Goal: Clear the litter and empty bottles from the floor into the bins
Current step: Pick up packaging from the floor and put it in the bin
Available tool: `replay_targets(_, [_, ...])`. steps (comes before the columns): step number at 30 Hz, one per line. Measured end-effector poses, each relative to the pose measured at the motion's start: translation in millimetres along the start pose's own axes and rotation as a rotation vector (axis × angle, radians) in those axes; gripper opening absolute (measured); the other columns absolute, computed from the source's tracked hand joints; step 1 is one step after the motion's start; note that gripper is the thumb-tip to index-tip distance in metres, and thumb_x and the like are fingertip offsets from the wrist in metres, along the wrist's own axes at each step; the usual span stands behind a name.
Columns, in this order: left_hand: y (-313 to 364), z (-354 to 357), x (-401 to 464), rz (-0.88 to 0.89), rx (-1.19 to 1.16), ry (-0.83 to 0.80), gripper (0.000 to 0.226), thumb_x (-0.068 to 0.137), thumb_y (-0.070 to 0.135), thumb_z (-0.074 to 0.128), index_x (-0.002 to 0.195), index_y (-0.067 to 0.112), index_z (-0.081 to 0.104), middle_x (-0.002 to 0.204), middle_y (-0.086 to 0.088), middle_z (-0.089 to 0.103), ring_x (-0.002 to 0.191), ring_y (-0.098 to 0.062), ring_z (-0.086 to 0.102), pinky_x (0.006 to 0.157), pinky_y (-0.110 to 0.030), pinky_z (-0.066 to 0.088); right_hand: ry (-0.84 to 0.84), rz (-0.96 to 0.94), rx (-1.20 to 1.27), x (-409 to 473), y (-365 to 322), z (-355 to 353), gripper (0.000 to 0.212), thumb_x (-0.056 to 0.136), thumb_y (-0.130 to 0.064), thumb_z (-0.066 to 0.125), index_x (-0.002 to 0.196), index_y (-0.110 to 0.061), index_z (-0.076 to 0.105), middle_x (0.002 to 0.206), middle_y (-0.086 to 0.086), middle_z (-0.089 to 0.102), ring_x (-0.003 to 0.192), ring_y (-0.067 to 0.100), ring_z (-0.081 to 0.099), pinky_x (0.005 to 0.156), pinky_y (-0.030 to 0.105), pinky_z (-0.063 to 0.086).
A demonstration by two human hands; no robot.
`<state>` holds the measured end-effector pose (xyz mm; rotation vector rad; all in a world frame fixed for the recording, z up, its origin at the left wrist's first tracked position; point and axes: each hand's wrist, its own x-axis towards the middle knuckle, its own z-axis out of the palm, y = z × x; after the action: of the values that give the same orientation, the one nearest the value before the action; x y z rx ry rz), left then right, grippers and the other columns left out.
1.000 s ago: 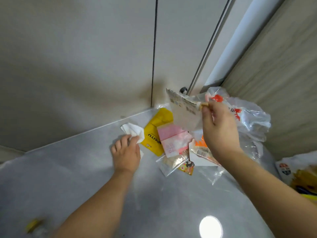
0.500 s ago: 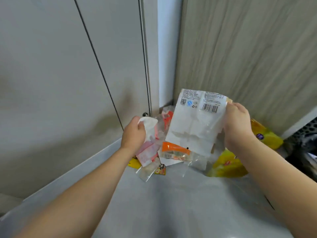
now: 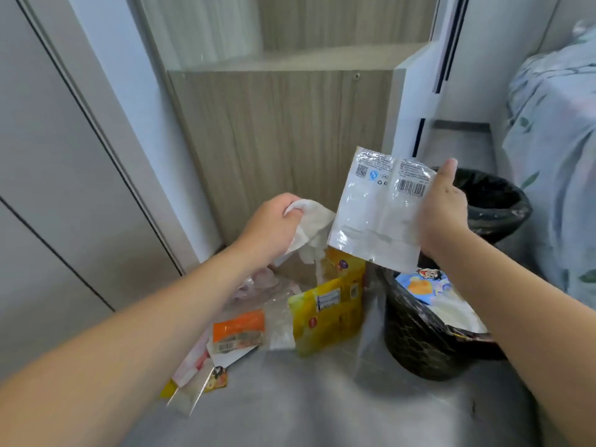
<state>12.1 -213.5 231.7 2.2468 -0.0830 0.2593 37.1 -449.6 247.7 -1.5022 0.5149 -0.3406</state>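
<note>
My left hand (image 3: 274, 224) grips a crumpled white tissue (image 3: 311, 229) and my right hand (image 3: 443, 211) a clear plastic wrapper (image 3: 375, 214), neither yet in the near black mesh bin (image 3: 416, 337), with the yellow snack bag (image 3: 327, 317) and other wrappers left on the grey floor (image 3: 306, 401).

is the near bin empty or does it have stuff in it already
Not empty. The near bin already holds a cartoon-printed wrapper and white paper near its rim. How deep the litter goes cannot be told.

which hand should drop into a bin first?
Right, probably. The right hand holds the white wrapper just above the near bin; the left hand, holding the tissue, is farther away.
</note>
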Motion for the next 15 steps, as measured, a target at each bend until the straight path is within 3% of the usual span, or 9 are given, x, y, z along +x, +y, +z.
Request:
replay_targets(3, [29,32,6,0.028,-0.023,-0.056,0.021,0.097,0.016,0.044,0.098,0.025,0.062,0.082,0.013,0.058,0.075,-0.008,0.052,0.061,-0.026,0.037,0.081,0.014,-0.017,28,13,-40,0.073,0.092,-0.067,0.027,0.106,-0.005,0.062,0.089,0.003,0.059,0.079,0.020,0.054,0.068,0.030,0.041])
replay_targets(5, [43,53,8,0.027,-0.011,-0.098,0.022,0.099,0.017,0.042,0.101,0.025,0.062,0.084,0.013,0.057,0.074,-0.005,0.051,0.059,-0.024,0.036,0.144,0.038,-0.032,44,25,-66,0.068,0.094,-0.063,0.029,0.114,-0.004,0.058,0.097,0.004,0.059,0.086,0.022,0.055,0.074,0.029,0.039])
replay_targets(8, [60,80,13,0.024,0.021,-0.147,0.024,0.100,0.018,0.040,0.106,0.024,0.062,0.087,0.011,0.058,0.075,-0.005,0.052,0.059,-0.025,0.037,0.232,0.062,-0.041,64,50,-96,0.057,0.095,-0.059,0.035,0.115,-0.009,0.052,0.100,0.004,0.058,0.101,0.026,0.058,0.080,0.032,0.043])
replay_targets(10, [68,96,18,0.023,0.064,-0.173,0.024,0.100,0.019,0.040,0.107,0.023,0.063,0.092,0.007,0.060,0.078,-0.008,0.053,0.060,-0.026,0.039,0.256,0.114,-0.029,73,67,-109,0.044,0.094,-0.055,0.042,0.112,-0.015,0.045,0.101,0.001,0.055,0.100,0.026,0.055,0.087,0.038,0.046])
replay_targets(12, [73,113,23,0.026,0.109,-0.203,0.024,0.100,0.018,0.039,0.105,0.020,0.062,0.092,0.004,0.060,0.077,-0.011,0.053,0.059,-0.026,0.039,0.206,0.188,-0.099,80,85,-116,0.038,0.094,-0.040,0.048,0.123,-0.017,0.038,0.119,0.007,0.052,0.102,0.028,0.052,0.085,0.041,0.047])
replay_targets(15, [78,139,32,0.001,0.146,-0.249,0.023,0.100,0.015,0.038,0.100,0.015,0.061,0.083,0.003,0.056,0.072,-0.014,0.050,0.057,-0.027,0.037,0.041,0.284,-0.453,84,104,-117,0.051,0.091,-0.015,0.049,0.140,-0.013,0.034,0.144,0.013,0.032,0.119,0.035,0.044,0.086,0.035,0.040])
